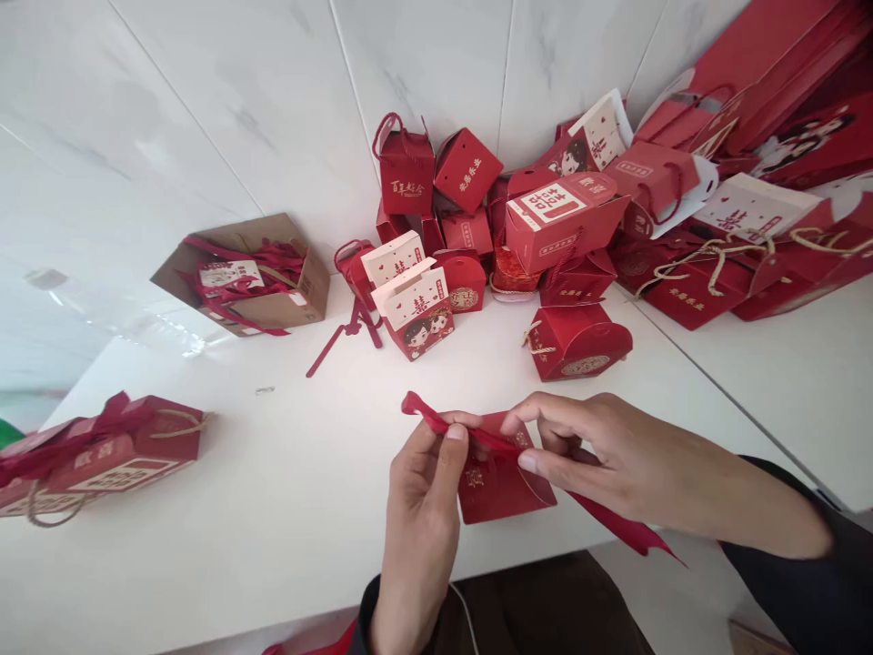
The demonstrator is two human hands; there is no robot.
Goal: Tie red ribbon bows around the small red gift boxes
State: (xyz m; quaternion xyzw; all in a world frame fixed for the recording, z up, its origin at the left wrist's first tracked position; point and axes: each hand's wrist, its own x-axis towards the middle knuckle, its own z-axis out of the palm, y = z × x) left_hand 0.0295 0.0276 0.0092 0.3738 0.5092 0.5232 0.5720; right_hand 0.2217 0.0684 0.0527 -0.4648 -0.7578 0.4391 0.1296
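Note:
A dark red ribbon (pixel 617 526) runs between my two hands, above a small red box (pixel 501 496) with gold print near the table's front edge. My left hand (pixel 433 491) pinches the ribbon between thumb and fingers, and one end sticks out past them to the upper left. On the box's right side, my right hand (pixel 590 446) has its thumb and fingers closed on the ribbon. The other ribbon end hangs down to the right, below the right hand, over the table's edge. Part of the box's top is hidden by the fingers and ribbon.
A cardboard box (pixel 300 296) of red ribbons stands at the back left. Several small red gift boxes (pixel 569 341) are piled along the wall, with larger ones (pixel 688 296) at the right. Another tied red box (pixel 146 446) lies on the white table (pixel 293 509) at left.

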